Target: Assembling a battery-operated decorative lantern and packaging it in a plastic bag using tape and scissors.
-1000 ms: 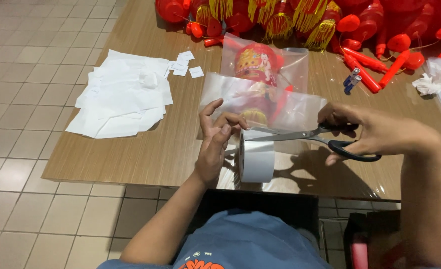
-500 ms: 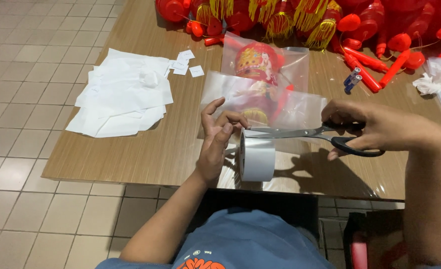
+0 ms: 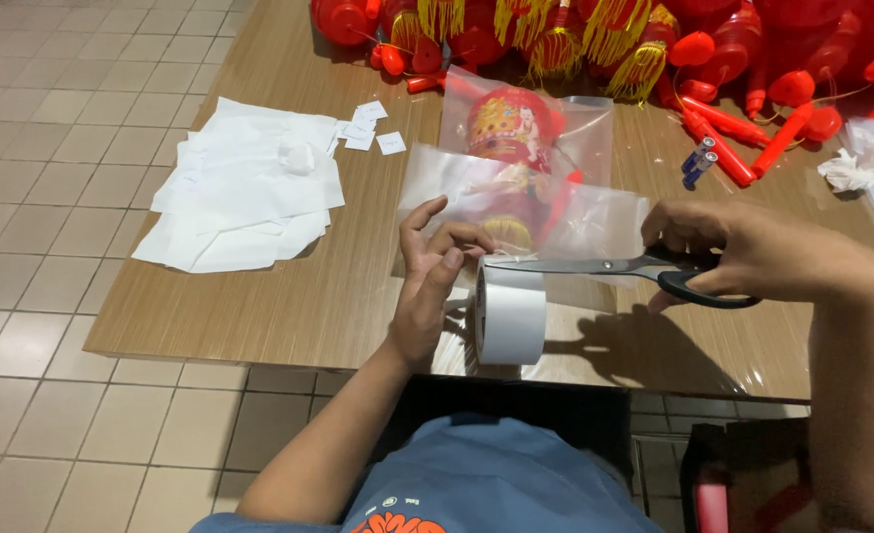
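White tape roll [image 3: 509, 318] stands on the desk [image 3: 309, 296]; left hand [image 3: 435, 286] pinches its end, right hand [image 3: 743, 252] grips scissors [image 3: 615, 266], blades near-closed at the strip, uncut yet.

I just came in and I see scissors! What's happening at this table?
A person sits at a brown wooden table. Their right hand holds black-handled metal scissors, blades pointing at a white roll of tape standing on edge. Their left hand is beside the roll, fingers at its top. Behind lie clear plastic bags with a red lantern inside, and white paper sheets lie to the left.
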